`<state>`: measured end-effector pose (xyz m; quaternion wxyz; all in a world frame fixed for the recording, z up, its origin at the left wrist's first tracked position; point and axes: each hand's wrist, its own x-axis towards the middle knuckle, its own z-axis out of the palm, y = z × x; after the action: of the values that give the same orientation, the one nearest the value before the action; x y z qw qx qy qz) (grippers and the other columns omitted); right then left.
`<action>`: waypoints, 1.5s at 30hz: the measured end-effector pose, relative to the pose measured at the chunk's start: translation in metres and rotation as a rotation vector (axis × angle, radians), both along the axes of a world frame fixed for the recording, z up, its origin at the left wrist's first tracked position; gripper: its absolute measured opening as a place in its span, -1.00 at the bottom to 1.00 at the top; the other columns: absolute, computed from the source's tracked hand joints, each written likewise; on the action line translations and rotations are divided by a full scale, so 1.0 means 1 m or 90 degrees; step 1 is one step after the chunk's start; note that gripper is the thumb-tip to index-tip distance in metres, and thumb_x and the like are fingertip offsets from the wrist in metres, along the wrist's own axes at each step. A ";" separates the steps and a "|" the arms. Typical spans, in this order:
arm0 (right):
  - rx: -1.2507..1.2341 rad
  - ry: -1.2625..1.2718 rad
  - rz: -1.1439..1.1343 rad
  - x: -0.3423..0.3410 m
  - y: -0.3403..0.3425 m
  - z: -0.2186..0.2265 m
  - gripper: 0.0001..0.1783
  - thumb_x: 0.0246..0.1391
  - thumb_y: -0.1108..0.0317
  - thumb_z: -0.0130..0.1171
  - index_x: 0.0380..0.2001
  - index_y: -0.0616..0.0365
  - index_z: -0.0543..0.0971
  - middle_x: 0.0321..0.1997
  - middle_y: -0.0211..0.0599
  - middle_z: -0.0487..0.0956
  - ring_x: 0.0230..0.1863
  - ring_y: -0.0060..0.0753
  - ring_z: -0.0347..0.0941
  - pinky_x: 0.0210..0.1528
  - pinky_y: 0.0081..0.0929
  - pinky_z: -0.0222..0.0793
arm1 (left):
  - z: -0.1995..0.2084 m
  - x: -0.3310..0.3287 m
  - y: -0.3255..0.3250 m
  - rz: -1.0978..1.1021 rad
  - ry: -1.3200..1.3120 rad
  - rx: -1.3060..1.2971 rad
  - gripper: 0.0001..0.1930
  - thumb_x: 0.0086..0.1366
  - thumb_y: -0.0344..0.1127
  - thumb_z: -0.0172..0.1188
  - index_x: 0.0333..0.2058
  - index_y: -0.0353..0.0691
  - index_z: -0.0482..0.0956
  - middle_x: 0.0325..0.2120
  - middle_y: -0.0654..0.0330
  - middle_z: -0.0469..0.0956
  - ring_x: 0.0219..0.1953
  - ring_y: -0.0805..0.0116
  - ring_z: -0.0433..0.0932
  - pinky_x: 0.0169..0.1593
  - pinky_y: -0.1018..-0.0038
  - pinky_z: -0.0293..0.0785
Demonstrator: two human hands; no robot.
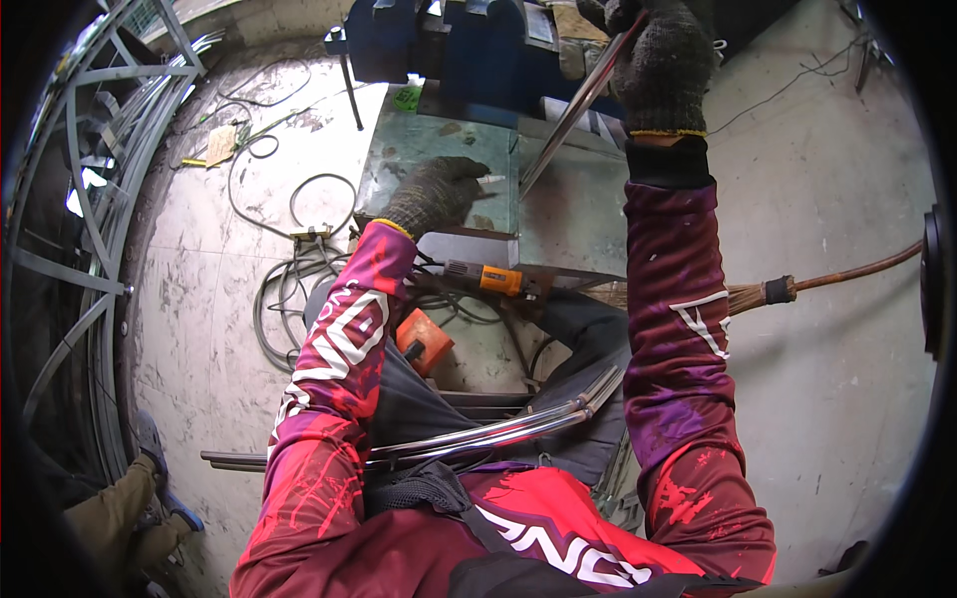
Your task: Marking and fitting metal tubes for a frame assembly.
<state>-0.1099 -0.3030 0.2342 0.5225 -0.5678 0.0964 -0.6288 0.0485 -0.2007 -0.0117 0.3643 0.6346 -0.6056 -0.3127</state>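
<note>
My right hand (666, 75), in a dark knit glove, is raised at the upper right. It is closed round shiny metal rods (570, 122) that slant down toward a grey metal plate (399, 145). My left hand (436, 196), gloved too, rests on the left part of that plate. Its fingers point right and are pressed together. A short pale thing (490, 179) shows at the fingertips, too small to name. Several curved shiny rods (488, 435) lie across my lap.
A power tool with an orange body (498, 280) lies before my knees, near coiled cables (284, 299) and an orange object (425, 341). Dark blue machinery (483, 50) stands beyond the plate. A metal frame rack (75, 179) lines the left. Another person's leg (115, 513) shows lower left.
</note>
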 end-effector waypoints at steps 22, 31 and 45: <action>0.096 -0.242 0.715 -0.004 -0.046 -0.017 -0.81 0.33 0.37 0.08 -0.07 0.19 0.53 -0.44 -0.41 0.45 -0.46 -0.41 0.38 -0.20 -0.20 0.45 | -0.003 -0.006 -0.007 -0.012 -0.014 0.004 -0.59 0.33 -0.07 0.26 0.07 -0.10 0.71 -0.17 -0.06 0.72 -0.13 -0.01 0.71 0.02 0.15 0.58; 0.026 -0.010 0.117 -0.005 -0.011 -0.011 -0.82 0.40 0.43 0.01 -0.01 0.19 0.51 -0.40 -0.37 0.48 -0.42 -0.43 0.44 -0.21 -0.19 0.63 | 0.003 -0.005 -0.001 -0.025 0.018 0.020 -0.59 0.39 -0.27 0.14 0.14 -0.30 0.64 -0.41 0.09 0.68 -0.44 0.38 0.63 -0.27 0.38 0.61; 0.039 -0.006 0.100 0.008 0.002 -0.008 -0.87 0.39 0.50 0.05 -0.05 0.18 0.50 -0.40 -0.41 0.46 -0.42 -0.46 0.45 -0.17 -0.15 0.69 | 0.008 -0.005 0.007 -0.011 0.023 0.027 -0.59 0.39 -0.21 0.19 0.12 -0.26 0.67 -0.36 0.06 0.71 -0.39 0.37 0.67 -0.22 0.37 0.63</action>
<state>-0.1018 -0.3007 0.2257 0.5879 -0.5543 0.0685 -0.5852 0.0438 -0.1940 -0.0032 0.3590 0.6312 -0.5977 -0.3397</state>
